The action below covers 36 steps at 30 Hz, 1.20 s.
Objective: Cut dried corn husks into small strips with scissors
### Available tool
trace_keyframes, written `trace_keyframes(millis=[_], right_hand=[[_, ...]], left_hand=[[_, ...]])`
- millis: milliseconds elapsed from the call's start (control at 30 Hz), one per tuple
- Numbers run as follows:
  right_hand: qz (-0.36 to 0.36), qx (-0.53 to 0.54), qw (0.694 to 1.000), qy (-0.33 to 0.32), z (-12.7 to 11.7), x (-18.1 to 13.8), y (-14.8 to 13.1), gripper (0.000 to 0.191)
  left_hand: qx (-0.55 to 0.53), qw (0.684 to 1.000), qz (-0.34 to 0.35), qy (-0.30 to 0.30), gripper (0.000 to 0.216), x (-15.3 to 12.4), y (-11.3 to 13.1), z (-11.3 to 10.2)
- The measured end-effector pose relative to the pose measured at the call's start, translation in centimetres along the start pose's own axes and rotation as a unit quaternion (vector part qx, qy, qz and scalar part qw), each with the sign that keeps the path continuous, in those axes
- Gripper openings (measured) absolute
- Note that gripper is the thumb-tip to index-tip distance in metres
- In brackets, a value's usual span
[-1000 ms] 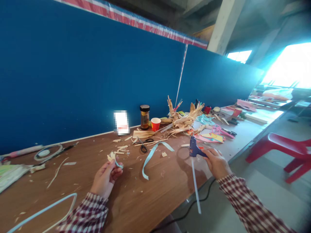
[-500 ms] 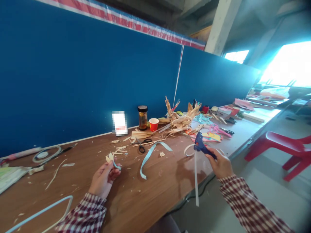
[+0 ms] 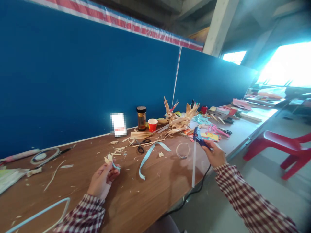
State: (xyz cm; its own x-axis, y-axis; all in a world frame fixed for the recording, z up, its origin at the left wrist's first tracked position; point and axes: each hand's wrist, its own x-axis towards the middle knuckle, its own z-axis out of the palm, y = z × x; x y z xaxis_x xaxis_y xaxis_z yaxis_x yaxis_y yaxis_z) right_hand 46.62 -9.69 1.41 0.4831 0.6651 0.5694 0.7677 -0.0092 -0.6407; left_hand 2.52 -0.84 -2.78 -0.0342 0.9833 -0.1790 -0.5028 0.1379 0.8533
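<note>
Above the left part of the table, my left hand [image 3: 103, 177] is closed on a small husk flower [image 3: 109, 158] with pale petals and a light-blue ribbon end [image 3: 117, 167]. My right hand [image 3: 214, 153] grips the handle of a blue hot glue gun [image 3: 198, 135] over the table's front edge. A long translucent glue stick [image 3: 194, 165] hangs down from the gun. On the wood left of the gun lies a thin pale ring [image 3: 183, 150]. A light-blue ribbon [image 3: 145, 160] curves across the table between my hands.
Black scissors [image 3: 140, 148], a jar [image 3: 141, 118] and a red paper cup [image 3: 152, 125] stand or lie toward the back. Dried husks [image 3: 181, 121] are heaped beside pink scissors [image 3: 216, 129]. A black cord [image 3: 194, 191] hangs at the front edge, near a red stool [image 3: 269, 142].
My right hand has lifted the glue gun slightly, away from the ring, which now shows whole on the table. My left hand keeps its hold on the flower, almost unmoved.
</note>
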Motion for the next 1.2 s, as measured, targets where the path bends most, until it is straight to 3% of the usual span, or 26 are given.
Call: trace_keyframes(millis=[100, 200, 233, 300, 400, 533, 767, 900, 1100, 1200], right_hand=[[0.090, 0.173, 0.981, 0.005, 1.2, -0.2, -1.3, 0.040], [0.159, 0.339, 0.927, -0.016, 1.6, -0.9, -3.4, 0.039], [0.164, 0.361, 0.918, -0.033, 1.6, -1.3, -4.3, 0.038], [0.205, 0.451, 0.861, -0.117, 1.4, -2.4, -6.4, 0.035], [0.265, 0.513, 0.791, -0.202, 1.4, -4.6, -9.5, 0.021], [0.346, 0.504, 0.747, -0.261, 2.9, -7.5, -12.6, 0.018], [0.307, 0.496, 0.730, -0.356, 6.2, -10.9, -14.8, 0.026], [0.295, 0.453, 0.743, -0.394, 7.0, -11.7, -15.4, 0.031], [0.220, 0.435, 0.771, -0.410, 7.8, -12.5, -16.2, 0.032], [0.219, 0.417, 0.779, -0.414, 8.3, -13.2, -16.4, 0.037]], left_hand=[[-0.008, 1.000, 0.003, -0.005, 0.011, -0.1, 0.0, 0.0], [-0.028, 1.000, 0.011, -0.007, 0.013, -0.1, 0.1, 0.0], [-0.031, 0.999, 0.011, -0.007, 0.014, -0.1, 0.0, 0.0], [-0.030, 0.999, 0.006, -0.008, 0.014, -0.2, 0.0, 0.1], [-0.021, 1.000, 0.002, -0.019, 0.017, -0.2, 0.1, 0.1], [-0.031, 0.999, 0.010, -0.017, 0.021, -0.4, 0.3, 0.3], [-0.031, 0.999, 0.006, -0.023, 0.026, -0.8, 0.6, 0.7], [-0.038, 0.999, 0.000, -0.037, 0.026, -0.8, 0.6, 0.7], [-0.040, 0.997, -0.011, -0.060, 0.027, -0.8, 0.7, 0.7], [-0.029, 0.996, -0.021, -0.077, 0.030, -1.0, 0.7, 0.7]])
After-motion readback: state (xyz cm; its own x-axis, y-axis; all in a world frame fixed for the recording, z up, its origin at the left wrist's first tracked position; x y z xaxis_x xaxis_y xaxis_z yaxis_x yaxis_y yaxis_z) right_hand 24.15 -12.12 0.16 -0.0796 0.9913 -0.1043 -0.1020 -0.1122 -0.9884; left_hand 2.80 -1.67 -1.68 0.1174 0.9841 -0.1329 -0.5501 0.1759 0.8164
